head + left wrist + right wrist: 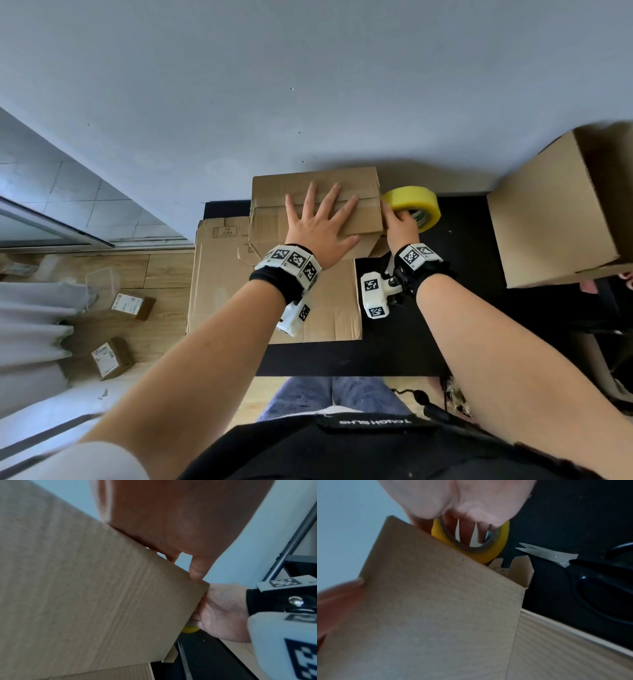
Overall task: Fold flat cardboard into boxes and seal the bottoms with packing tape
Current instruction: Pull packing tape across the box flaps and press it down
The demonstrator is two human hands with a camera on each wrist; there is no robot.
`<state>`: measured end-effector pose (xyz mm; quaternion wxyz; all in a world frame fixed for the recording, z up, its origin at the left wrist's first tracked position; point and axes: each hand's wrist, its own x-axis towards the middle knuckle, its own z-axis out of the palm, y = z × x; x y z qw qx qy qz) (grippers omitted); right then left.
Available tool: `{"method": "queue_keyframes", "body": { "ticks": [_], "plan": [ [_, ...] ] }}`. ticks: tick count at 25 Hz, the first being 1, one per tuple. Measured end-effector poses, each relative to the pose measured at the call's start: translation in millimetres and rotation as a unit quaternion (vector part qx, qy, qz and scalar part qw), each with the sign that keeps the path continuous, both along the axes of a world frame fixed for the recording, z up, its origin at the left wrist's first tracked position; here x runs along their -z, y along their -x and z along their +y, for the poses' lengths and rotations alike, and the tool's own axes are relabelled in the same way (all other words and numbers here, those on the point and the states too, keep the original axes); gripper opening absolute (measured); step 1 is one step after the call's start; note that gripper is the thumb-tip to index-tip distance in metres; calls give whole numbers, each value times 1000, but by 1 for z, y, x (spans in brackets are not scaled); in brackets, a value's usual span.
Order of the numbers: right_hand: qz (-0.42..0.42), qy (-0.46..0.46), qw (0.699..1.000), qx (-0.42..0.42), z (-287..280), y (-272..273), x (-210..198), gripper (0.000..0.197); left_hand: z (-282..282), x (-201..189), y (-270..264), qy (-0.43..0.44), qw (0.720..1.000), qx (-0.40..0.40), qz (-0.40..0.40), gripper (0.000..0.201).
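A brown cardboard box (274, 192) stands bottom-up on the black table (462, 308), its flaps closed along a middle seam. My left hand (320, 219) lies flat on those flaps with fingers spread, pressing them down. My right hand (400, 219) grips a yellow roll of packing tape (416, 202) at the box's right end, fingers through the roll's hole (471, 539). In the left wrist view the box's side wall (85, 595) fills the frame and the right hand (223, 612) is at its corner.
Flat cardboard sheets (329, 308) lie under the box. Black-handled scissors (573, 566) rest on the table right of it. A finished box (555, 212) stands at the far right. Small parcels (130, 305) and a clear plastic tub (102, 284) sit on the wooden floor at left.
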<state>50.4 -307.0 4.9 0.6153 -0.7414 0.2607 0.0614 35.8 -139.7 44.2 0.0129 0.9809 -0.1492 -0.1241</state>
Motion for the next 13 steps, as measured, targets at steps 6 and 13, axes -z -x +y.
{"method": "queue_keyframes", "body": {
  "ticks": [6,13],
  "plan": [
    [-5,18,999,-31,-11,-3,5,44,-3,1,-1,14,999,-30,-18,72],
    [135,164,977,-29,-45,29,27,35,-17,-1,-3,82,990,-103,-44,60]
  ]
}}
